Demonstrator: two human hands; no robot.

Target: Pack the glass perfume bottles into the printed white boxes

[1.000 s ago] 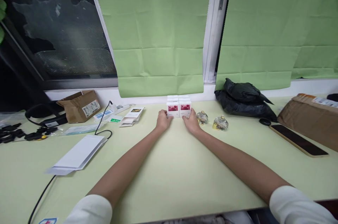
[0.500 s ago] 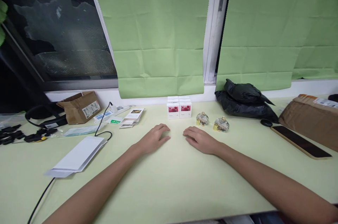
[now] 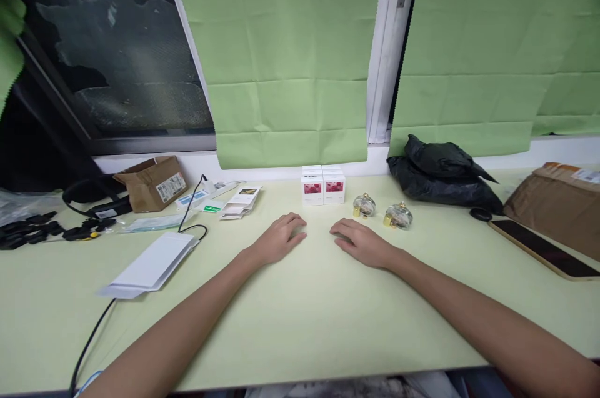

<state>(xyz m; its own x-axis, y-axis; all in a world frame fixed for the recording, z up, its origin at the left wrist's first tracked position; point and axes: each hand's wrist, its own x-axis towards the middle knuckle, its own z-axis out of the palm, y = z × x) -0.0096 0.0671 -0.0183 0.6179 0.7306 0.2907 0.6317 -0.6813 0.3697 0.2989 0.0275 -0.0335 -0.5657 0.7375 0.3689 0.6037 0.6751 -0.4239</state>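
Note:
My left hand [image 3: 280,239] rests on the pale green table [image 3: 304,323], its fingers loosely curved and the thumb apart, holding nothing. Facing it across a small gap, my right hand [image 3: 363,242] lies in a similar pose, also with nothing in it. Just beyond both hands stand small white boxes, and the front left box [image 3: 312,190] and front right box [image 3: 334,190] carry pink flower pictures. Two round glass jars with gold trim, the nearer jar [image 3: 399,216] and the farther jar [image 3: 364,205], sit beyond my right hand.
On the left lie a white paper packet [image 3: 150,263], a black cable [image 3: 94,338], folded cartons [image 3: 241,201] and an open brown box [image 3: 152,185]. A black plastic bag [image 3: 443,179], a phone [image 3: 546,248] and a brown parcel [image 3: 555,204] occupy the right side.
The whole view has shifted slightly, so everything appears a little farther right and higher. Both hands keep their poses on the table; no object has been moved.

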